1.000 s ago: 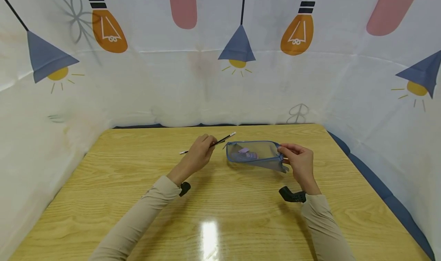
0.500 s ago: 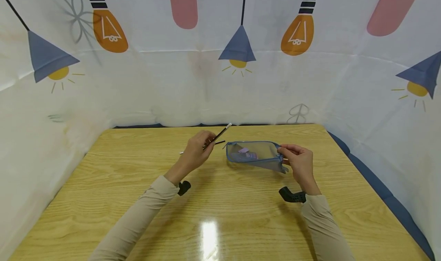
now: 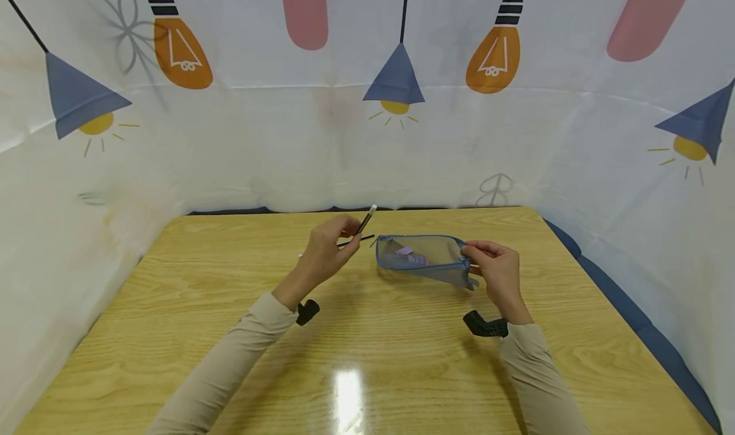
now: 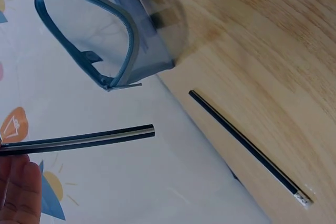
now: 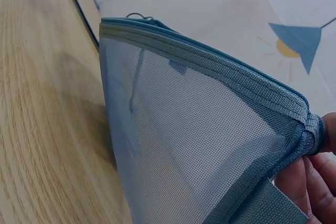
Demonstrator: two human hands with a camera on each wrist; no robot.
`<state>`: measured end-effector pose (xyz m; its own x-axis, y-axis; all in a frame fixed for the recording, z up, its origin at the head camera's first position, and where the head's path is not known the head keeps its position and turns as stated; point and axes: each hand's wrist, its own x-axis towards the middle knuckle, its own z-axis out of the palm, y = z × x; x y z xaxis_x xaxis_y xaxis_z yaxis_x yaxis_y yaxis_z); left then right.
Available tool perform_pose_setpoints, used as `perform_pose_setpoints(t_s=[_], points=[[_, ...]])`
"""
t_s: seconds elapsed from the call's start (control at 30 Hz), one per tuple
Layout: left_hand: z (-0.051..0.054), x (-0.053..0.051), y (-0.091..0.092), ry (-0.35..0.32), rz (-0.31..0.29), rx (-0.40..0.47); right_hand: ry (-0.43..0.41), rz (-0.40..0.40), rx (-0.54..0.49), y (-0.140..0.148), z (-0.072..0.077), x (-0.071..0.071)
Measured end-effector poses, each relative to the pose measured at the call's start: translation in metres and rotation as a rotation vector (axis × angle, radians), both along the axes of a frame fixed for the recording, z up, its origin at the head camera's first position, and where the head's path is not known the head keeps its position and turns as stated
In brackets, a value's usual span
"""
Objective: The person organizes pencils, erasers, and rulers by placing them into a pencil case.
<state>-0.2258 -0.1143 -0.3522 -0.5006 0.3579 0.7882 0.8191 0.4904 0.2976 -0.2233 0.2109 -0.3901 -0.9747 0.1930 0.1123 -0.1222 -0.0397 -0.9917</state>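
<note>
Head view: the left grip (image 3: 329,248) pinches a striped pencil (image 3: 367,219) near a second pencil (image 3: 364,238) on the bench (image 3: 419,358); rightward, the right grip (image 3: 498,270) pinches an unzipped mesh pouch (image 3: 439,273).

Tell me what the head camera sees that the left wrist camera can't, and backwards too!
Only the head view shows the left sleeve, the right sleeve and the white tip of the held pencil. Only the left wrist view shows that pencil's black end and the middle of the other pencil, hidden in the head view by the left hand. Both show the blue mesh pouch, both pencils, left hand and right hand.
</note>
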Motion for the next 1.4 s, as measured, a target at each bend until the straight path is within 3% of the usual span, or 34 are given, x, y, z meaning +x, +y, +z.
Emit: perform_pose_setpoints(t_s=[0.3,0.67,0.9,1.13,1.4], points=[[0.006,0.006,0.001,0.031,-0.043,0.033,-0.019,0.012,-0.014,-0.003,0.002,0.002],[0.009,0.008,0.009,0.031,-0.087,0.061,0.003,0.042,0.049,-0.005,0.002,0.001],[0.005,0.008,0.014,0.027,-0.140,0.045,-0.005,0.044,0.036,-0.005,0.002,0.001],[0.001,0.006,0.017,0.064,-0.163,-0.007,-0.003,0.074,0.047,-0.006,0.003,0.003],[-0.004,0.006,0.021,0.024,-0.179,-0.051,0.003,0.066,0.056,-0.005,0.004,0.004]])
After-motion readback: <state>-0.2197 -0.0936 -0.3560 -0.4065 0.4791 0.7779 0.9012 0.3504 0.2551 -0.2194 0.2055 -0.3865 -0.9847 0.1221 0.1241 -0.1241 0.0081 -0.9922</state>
